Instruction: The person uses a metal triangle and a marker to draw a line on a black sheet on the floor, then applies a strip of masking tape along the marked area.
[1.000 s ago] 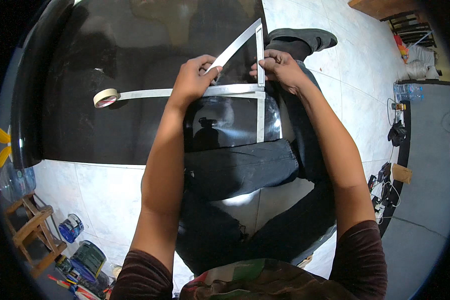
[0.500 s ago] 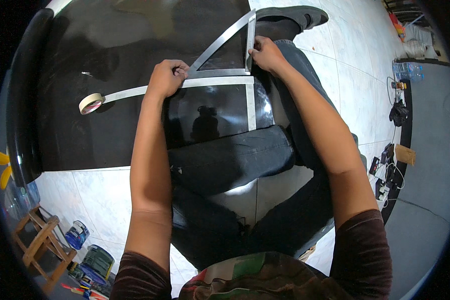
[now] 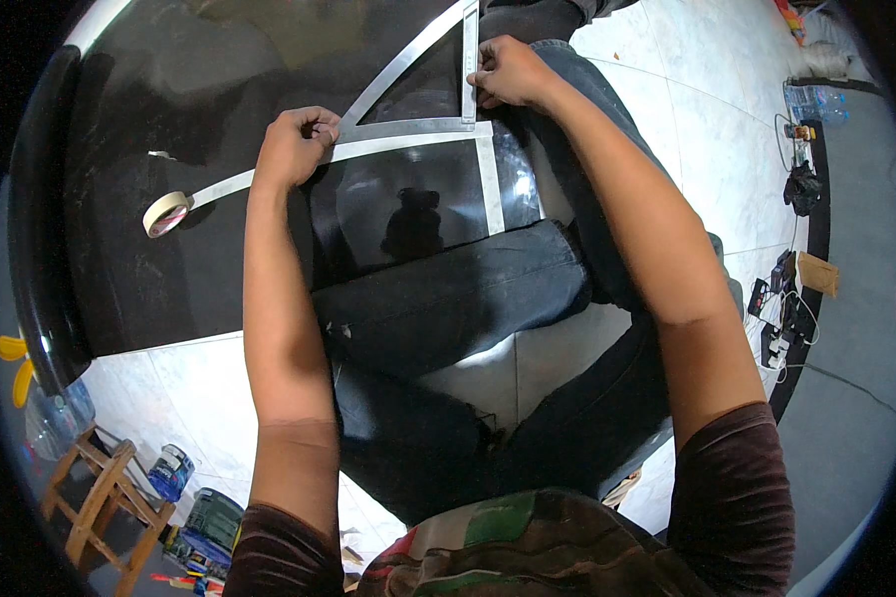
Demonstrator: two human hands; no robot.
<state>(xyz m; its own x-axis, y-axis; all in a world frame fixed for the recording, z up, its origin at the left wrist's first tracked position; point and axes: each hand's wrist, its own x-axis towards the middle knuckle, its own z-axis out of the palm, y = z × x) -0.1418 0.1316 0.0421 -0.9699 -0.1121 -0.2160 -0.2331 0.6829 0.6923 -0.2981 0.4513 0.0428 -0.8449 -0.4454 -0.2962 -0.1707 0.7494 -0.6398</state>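
A silver metal triangle square (image 3: pixel 398 70) lies on a glossy black panel (image 3: pixel 209 109). My left hand (image 3: pixel 295 145) is closed at its left corner, thumb and fingertips pinched together there. On the opposite side, my right hand (image 3: pixel 511 74) grips the upright edge between thumb and fingers. Just below the square's base runs a pale strip of masking tape (image 3: pixel 408 147), which passes under my left hand. Its left end leads to the masking tape roll (image 3: pixel 166 215), standing on the panel. A second tape strip (image 3: pixel 490 189) comes down from the right end toward my leg.
My bent legs (image 3: pixel 448 279) lie against the panel's near and right sides. A rounded black edge (image 3: pixel 45 229) bounds the panel at left. Paint cans (image 3: pixel 209 522) and a wooden stool (image 3: pixel 105 497) stand lower left. Cables, chargers (image 3: pixel 782 318) and water bottles (image 3: pixel 816 103) are at right.
The whole view has shifted, with the panel higher and a little to the left. Relative to the tape corner, the triangle square sits slightly further left. Both hands keep hold of it.
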